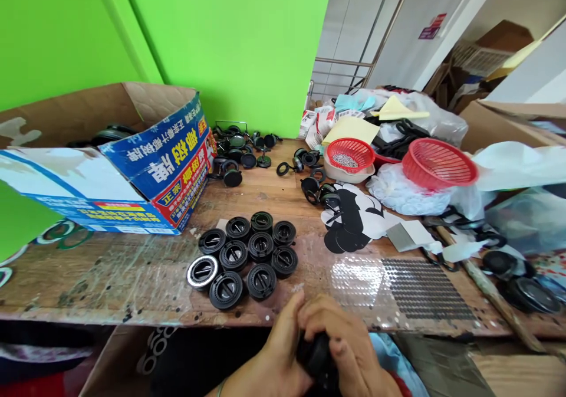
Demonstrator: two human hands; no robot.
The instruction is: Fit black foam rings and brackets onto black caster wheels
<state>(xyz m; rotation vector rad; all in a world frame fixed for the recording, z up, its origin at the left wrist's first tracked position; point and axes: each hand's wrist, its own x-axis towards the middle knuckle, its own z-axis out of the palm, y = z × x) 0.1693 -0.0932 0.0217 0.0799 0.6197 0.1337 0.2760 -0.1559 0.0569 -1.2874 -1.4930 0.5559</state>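
Observation:
At the table's front edge, my left hand (280, 353) and my right hand (342, 341) are closed together around a black round plastic part (315, 358). Fingers cover much of this part, so its exact kind does not show. Just beyond my hands, several similar black round plastic pieces (260, 246), ridged and with a bar across the middle, stand in a tight cluster on the wooden table (132, 279). One piece (202, 272) at the cluster's left has a bright silvery ring on top.
A blue printed cardboard box (163, 155) stands at the left with dark parts inside. Black parts with round pads (236, 143) lie at the back. Black and white cut sheets (354, 220), red baskets (437, 164), a dotted clear sheet (398, 288) and a wooden stick (490, 294) are to the right.

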